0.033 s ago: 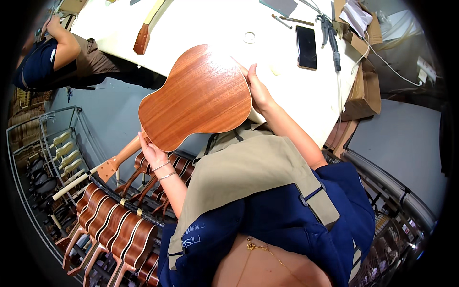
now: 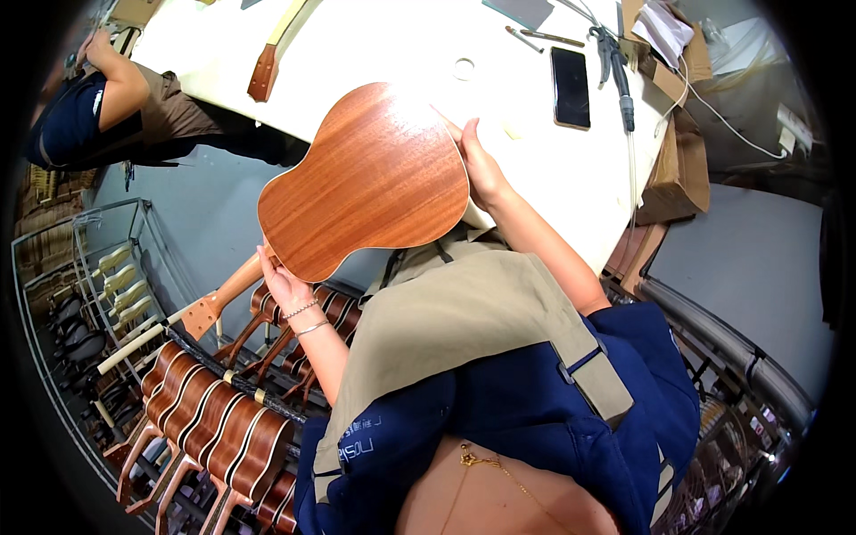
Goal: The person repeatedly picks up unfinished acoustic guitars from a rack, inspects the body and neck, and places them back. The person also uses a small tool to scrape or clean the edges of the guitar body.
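A brown wooden ukulele with a pale edge line is held between my two hands, its smooth back turned up and its neck pointing down to the left. My left hand grips it where the neck meets the body; part of the fingers is hidden beneath. At the wide end my right hand holds the rim, thumb raised at the edge and the other fingers mostly behind the body. The headstock hangs free beyond my left hand. The ukulele's front is out of sight.
A white table bears a second instrument neck, a phone, a tape ring, pens and an air gun. Stacked ukuleles stand on a rack at lower left. A co-worker is at far left; cardboard boxes are at right.
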The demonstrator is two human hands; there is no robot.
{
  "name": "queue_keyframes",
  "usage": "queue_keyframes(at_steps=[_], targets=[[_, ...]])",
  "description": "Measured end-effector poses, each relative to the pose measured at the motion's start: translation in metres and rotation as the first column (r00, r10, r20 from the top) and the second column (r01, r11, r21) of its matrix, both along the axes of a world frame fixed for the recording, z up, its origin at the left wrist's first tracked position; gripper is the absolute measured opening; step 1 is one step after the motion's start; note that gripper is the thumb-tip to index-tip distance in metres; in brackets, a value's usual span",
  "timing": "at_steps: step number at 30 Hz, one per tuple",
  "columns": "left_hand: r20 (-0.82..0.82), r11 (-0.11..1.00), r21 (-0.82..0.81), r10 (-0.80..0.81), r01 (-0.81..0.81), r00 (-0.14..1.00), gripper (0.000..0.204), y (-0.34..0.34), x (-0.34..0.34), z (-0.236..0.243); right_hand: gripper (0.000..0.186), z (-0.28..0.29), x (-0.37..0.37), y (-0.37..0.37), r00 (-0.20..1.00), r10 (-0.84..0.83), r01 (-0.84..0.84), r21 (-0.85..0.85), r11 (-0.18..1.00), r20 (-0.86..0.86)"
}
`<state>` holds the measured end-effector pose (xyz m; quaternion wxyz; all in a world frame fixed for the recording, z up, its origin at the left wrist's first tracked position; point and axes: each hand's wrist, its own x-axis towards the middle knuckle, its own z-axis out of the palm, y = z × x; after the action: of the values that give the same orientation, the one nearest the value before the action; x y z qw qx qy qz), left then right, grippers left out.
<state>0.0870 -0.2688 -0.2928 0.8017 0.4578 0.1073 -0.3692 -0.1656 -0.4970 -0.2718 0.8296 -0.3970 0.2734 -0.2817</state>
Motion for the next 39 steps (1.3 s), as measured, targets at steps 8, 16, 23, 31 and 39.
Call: queue_keyframes(at_steps=[8,16,23,31,39], targets=[[0.055,0.995,0.089,0.044,-0.049,0.998,0.048,-0.003,-0.016,0.024,0.075,0.007,0.0,0.002,0.998,-0.018,0.019,0.003,1.0,-0.06],[0.357,0.999,0.026,0.014,-0.026,0.934,0.053,-0.016,-0.04,0.064,0.081,-0.033,-0.011,-0.002,0.993,-0.112,0.1,0.287,0.953,0.026],[0.468,0.998,0.051,0.009,-0.037,0.884,0.052,-0.031,-0.059,0.098,0.083,-0.056,-0.027,-0.002,0.983,-0.131,0.063,0.429,0.901,0.129],[0.412,0.969,-0.236,0.04,0.065,0.91,0.051,-0.03,-0.056,0.097,0.078,-0.071,-0.056,-0.01,0.998,0.063,-0.061,-0.071,0.996,0.022],[0.466,0.855,-0.474,0.039,0.213,0.884,0.036,-0.039,-0.056,0.097,0.084,-0.087,-0.084,-0.025,0.976,0.094,-0.111,-0.078,0.991,-0.194]])
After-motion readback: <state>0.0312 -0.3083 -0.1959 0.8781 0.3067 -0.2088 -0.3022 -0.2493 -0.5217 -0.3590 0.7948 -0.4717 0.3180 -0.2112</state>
